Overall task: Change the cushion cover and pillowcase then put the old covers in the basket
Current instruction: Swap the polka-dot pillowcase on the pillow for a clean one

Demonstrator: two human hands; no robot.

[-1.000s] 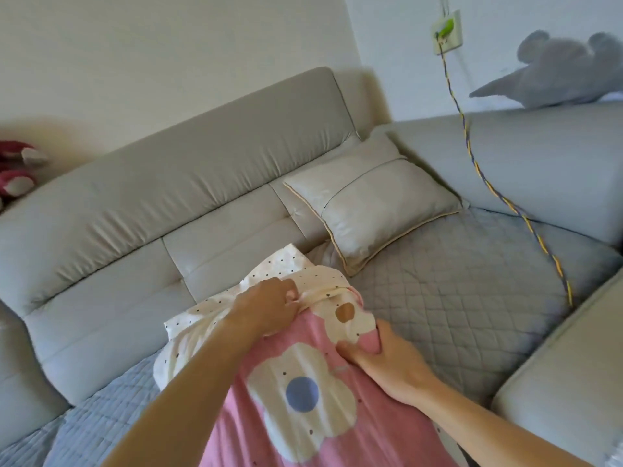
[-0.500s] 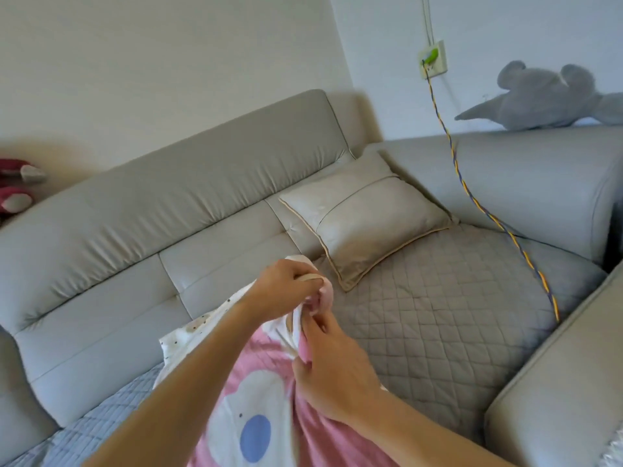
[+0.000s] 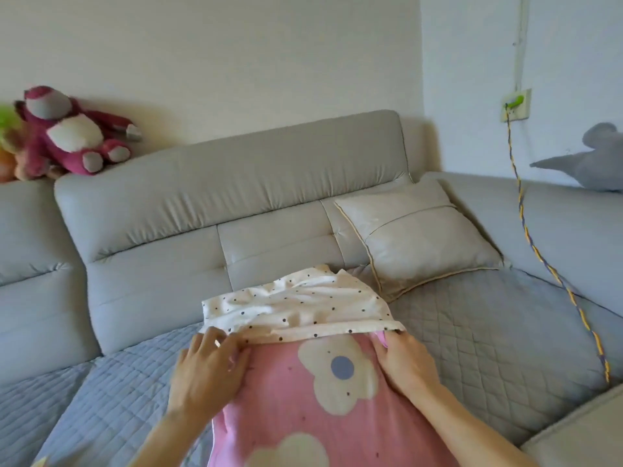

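The cover (image 3: 290, 399) runs lengthwise away from the person, with its dotted flap (image 3: 296, 301) just beyond. Left hand (image 3: 209, 365) and right hand (image 3: 403, 360) each pinch a hem corner, equally near.

Soft, bright daylight fills the scene evenly. The shadows are pale and fall to the right: one from the sofa backrest (image 3: 236, 170) on the far wall (image 3: 236, 62) near the corner, one beside the plush bear (image 3: 67, 129). The right wall looks colder, a little blue. The beige cushion (image 3: 421, 244) has a mild sheen, not a hard glare. The pink cover (image 3: 286, 399) is lit flat. The left hand (image 3: 205, 369) is smeared by motion at its fingers. The whole picture is slightly soft. At the far left edge the green toy (image 3: 8, 119) is washed out. Straight lines bend toward the edges.
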